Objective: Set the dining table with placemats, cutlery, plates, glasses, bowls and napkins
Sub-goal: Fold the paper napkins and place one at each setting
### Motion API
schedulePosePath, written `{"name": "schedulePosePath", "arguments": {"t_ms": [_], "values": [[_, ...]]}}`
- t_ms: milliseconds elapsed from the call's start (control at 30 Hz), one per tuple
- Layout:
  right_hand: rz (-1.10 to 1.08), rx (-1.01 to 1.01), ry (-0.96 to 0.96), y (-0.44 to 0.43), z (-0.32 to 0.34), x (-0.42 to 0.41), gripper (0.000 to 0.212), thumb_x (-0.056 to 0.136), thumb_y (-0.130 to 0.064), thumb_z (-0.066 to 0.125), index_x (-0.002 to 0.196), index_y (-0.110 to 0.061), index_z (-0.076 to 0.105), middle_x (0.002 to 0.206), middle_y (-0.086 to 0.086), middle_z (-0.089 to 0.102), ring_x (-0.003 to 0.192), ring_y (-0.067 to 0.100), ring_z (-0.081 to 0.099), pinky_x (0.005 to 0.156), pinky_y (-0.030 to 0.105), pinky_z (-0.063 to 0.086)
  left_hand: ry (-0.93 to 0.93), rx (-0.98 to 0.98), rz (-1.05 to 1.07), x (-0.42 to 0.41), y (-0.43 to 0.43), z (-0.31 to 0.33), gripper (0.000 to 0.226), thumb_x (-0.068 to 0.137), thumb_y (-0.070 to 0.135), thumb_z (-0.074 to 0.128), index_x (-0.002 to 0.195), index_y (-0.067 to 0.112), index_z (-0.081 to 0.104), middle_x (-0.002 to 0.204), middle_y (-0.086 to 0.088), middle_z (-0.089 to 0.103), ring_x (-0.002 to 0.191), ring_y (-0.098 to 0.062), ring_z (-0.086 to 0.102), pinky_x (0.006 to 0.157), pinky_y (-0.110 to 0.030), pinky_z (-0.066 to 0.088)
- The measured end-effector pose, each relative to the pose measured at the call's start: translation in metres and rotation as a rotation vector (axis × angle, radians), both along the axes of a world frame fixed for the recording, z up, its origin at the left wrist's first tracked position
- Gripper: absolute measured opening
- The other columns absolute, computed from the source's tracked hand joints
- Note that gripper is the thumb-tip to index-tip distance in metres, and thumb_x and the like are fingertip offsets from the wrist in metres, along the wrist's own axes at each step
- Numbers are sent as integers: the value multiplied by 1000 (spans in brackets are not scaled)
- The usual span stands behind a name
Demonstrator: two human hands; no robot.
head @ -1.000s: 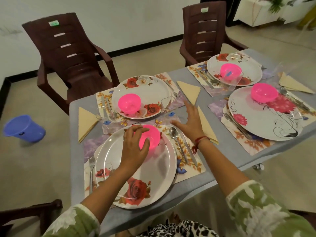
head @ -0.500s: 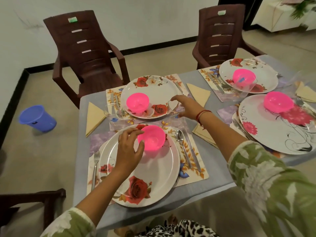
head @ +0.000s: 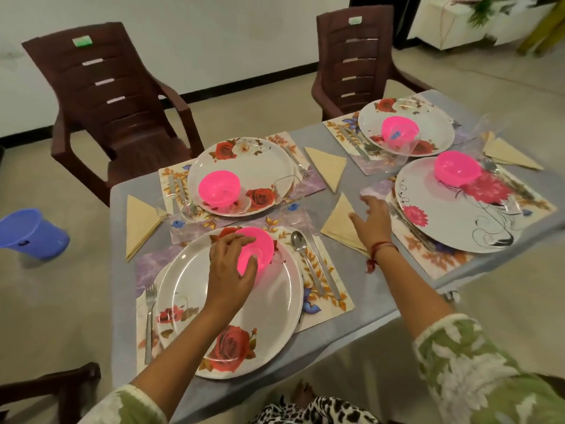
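Over napkin (head: 339, 228), right hand (head: 374, 223) shifted right.

Home dining room: set table (head: 214, 390), brown plastic chairs (head: 119, 111).

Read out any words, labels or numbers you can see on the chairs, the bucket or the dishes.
Nothing here is readable.
Green sticker on the left chair: too blurred to read.
Pale sticker on the right chair: too blurred.
Dark mark on the blue bucket: too small.
Blue sticker in the far pink bowl: too small.
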State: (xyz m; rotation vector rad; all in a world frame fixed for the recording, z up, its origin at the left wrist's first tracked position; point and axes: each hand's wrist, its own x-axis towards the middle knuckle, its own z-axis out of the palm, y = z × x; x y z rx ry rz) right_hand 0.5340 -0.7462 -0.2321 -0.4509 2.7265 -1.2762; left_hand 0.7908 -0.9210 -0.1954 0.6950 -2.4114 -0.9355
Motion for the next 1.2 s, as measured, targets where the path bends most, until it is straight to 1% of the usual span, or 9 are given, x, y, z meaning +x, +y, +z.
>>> {"name": "schedulePosePath", "arguments": {"t_ms": [67,167,333,567,700,800,900,1033,1200], "values": [[-20,264,-54,21,-18,1,56,89,-26,62,139,-9,41,141,20,38,128,37,40,105,40,32,0,4,-28,-5,5,1,33,85,23,55,115,11,62,121,-10,51,111,-14,42,92,-26,33],[233,540,-46,26,-38,14,69,96,-46,45,151,-17,16,158,12,9,145,32,13,115,43,19,-8,9,-55,-8,12,-1,35,84,23,55,116,8,62,122,-11,53,111,-17,43,91,-28,35],[399,800,-40,20,-55,34,76,94,-63,17,152,-21,-9,159,6,-13,146,28,-8,118,44,1,-10,8,-85,-5,19,-9,36,83,23,56,117,9,61,121,-10,54,113,-18,43,92,-30,37],[330,596,74,33,-41,37,76,90,-67,13,152,-25,-1,160,5,-4,147,24,-3,118,44,1,25,2,-167,-17,33,-12,32,84,25,54,113,15,62,116,0,56,109,1,36,90,-11,28],[190,300,184,65,-16,38,67,89,-63,27,139,-21,43,147,9,35,135,28,33,109,48,32,76,36,-289,-41,58,-6,30,85,33,47,113,26,57,115,8,53,110,-3,42,94,-10,29],[167,195,280,99,-6,23,43,91,-40,47,123,-14,58,125,10,53,114,27,51,94,42,45,105,30,-338,-72,80,-3,29,86,30,48,113,25,57,111,8,55,105,-4,47,91,-6,29],[92,126,322,142,0,-12,30,88,-23,57,115,-11,62,111,10,59,101,28,55,86,32,41,105,46,-332,-112,111,-10,29,87,32,46,114,28,54,109,11,58,103,0,48,90,-4,29],[35,120,280,205,-8,-87,26,85,-22,57,106,-11,66,106,9,59,99,27,54,87,26,33,73,79,-289,-176,154,-31,35,87,34,47,115,18,59,107,10,57,102,-2,49,89,-12,34],[-104,106,233,277,-10,-180,20,85,-10,60,103,-5,67,105,14,59,100,29,53,87,22,31,-69,157,-194,-256,200,-56,33,90,9,61,122,13,55,112,4,51,97,-14,53,81,-26,41]]}}
